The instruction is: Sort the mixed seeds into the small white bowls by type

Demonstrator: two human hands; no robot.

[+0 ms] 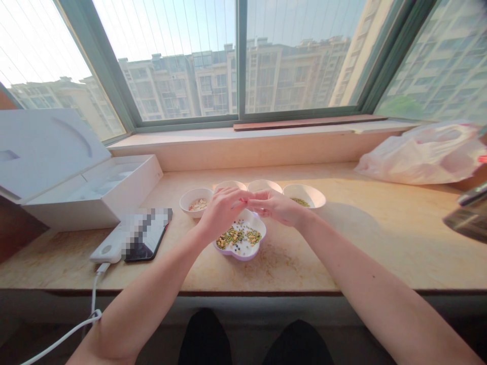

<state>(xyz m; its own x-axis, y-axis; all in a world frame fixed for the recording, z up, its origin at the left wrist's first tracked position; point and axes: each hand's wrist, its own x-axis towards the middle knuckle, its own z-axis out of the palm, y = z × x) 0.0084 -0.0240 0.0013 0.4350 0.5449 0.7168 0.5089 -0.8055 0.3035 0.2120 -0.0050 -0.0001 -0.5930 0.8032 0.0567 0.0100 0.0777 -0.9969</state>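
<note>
My left hand (223,207) and my right hand (274,205) meet at the fingertips over the far side of a white, scalloped dish with a purple rim (243,258). Both have their fingers drawn together in a pinch; whatever lies between them is too small to make out. Mixed beans (233,236), green, yellowish and a few black, are scattered in the dish. Behind it stand small white bowls in a row. The left bowl (184,204) holds pale pieces, and the right bowl (316,195) has green beans in it. My hands partly hide the two middle bowls (230,184) (265,184).
On the left stand an open white box (133,177), a white power bank (106,248) with a cable (94,289), and a dark phone (152,243). A plastic bag (422,154) lies at the back right. Windows rise behind the counter (380,253).
</note>
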